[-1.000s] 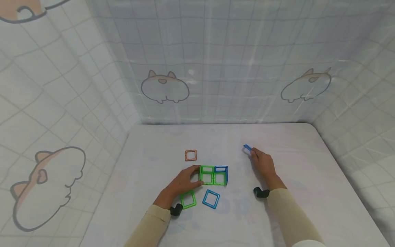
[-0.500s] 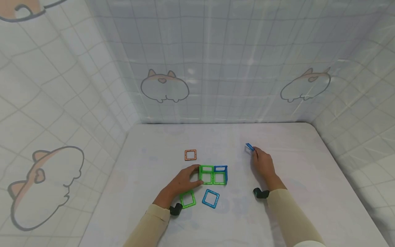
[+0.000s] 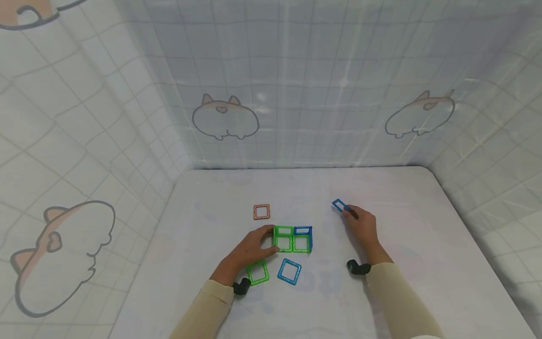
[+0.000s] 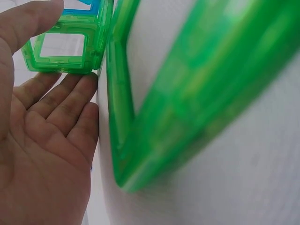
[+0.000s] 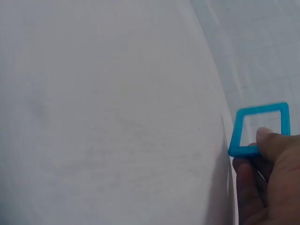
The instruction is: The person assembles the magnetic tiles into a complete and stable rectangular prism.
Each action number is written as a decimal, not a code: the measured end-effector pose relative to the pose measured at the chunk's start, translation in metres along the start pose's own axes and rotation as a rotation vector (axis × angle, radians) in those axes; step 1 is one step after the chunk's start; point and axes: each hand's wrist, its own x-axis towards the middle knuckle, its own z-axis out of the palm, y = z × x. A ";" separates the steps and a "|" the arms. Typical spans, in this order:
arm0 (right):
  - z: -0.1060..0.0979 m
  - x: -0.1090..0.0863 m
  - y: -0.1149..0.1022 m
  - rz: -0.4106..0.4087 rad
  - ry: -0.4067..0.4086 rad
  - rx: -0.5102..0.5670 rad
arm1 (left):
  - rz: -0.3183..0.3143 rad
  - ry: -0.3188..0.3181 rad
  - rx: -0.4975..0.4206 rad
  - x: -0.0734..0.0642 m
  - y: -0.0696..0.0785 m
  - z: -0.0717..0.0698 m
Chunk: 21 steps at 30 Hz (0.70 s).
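We record printed sheeting (image 3: 338,56) beyond the fingers of both hands, and a pale table (image 3: 203,197) beneath them. The left hand (image 3: 253,248) grasps one end of a green-and-blue structure (image 3: 292,244), thumb at its near corner, forefinger at its far one. The right hand (image 3: 364,228) pinches a blue square (image 5: 262,108) by an edge between thumb and fingers, well apart from the structure.

Risks, as we judge them: a squeeze or shove from the left fingers could fold the structure's walls, since its seams look merely butted together. The blue square, gripped along one edge, could pivot or slip if the right thumb eases. A loose green square (image 3: 259,281) lies just beside the black wrist unit (image 3: 242,286) behind the left thumb; a wrist sweep could drag it. A light-blue square (image 3: 286,280), nearside of the left thumb tip, might be knocked likewise; an orange square (image 3: 261,218), past the left fingertips, seems safer.

Materials: sheeting glossy, grid-patterned; table cover matte, faintly blotched; structure of glossy, translucent, seemingly plastic bars; squares hollow, with slightly rounded corners.
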 end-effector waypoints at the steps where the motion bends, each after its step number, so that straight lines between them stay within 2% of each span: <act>1: 0.000 -0.001 0.000 0.009 -0.005 0.013 | -0.004 0.000 0.001 0.000 0.001 0.000; 6: -0.002 -0.007 -0.002 0.047 -0.036 0.045 | -0.016 -0.003 0.010 0.000 0.002 0.000; 9: -0.004 -0.012 -0.006 0.032 -0.037 0.068 | -0.013 -0.006 0.006 0.000 0.001 0.000; 13: -0.007 -0.019 -0.014 0.009 -0.041 0.111 | -0.003 -0.004 -0.003 0.000 0.000 0.001; 21: -0.017 -0.034 -0.034 0.040 -0.089 0.216 | -0.001 0.000 -0.007 0.001 0.000 0.000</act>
